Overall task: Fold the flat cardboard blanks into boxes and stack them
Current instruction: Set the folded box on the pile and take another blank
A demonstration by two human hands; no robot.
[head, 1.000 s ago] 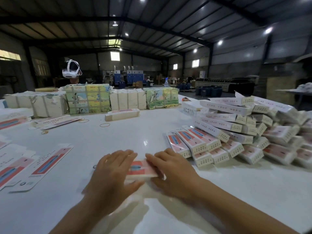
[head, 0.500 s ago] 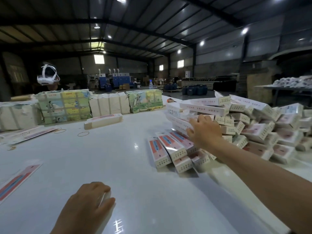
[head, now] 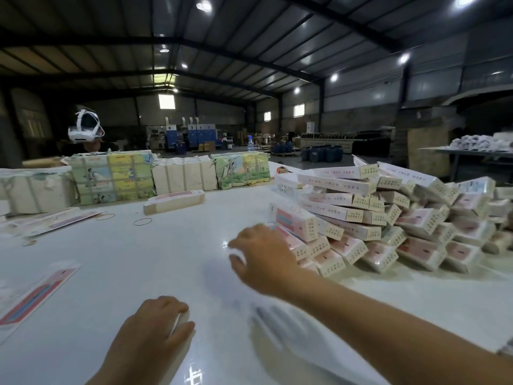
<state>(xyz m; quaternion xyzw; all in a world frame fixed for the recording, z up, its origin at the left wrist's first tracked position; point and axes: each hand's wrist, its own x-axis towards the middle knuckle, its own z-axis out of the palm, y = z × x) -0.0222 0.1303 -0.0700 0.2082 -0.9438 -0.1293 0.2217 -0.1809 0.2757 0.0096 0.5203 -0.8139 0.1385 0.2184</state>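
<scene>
The left hand (head: 151, 326) is resting on the glossy white table (head: 116, 262) with its fingers curled around a small white folded cardboard box (head: 180, 321). The right hand (head: 261, 259) is blurred beside the heap of white and pink folded cardboard boxes (head: 374, 218), so I cannot tell how its fingers are lying. A flat white and red cardboard blank (head: 33, 298) is lying on the table at the left.

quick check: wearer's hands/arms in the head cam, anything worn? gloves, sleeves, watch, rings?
Nothing worn that shows. The left hand and right hand are bare, no gloves. Both forearms are bare as far as the frame edge, no sleeve or cuff in view. No watch, band or ring visible, though the right hand is motion-blurred, so a thin ring could be missed.
</scene>
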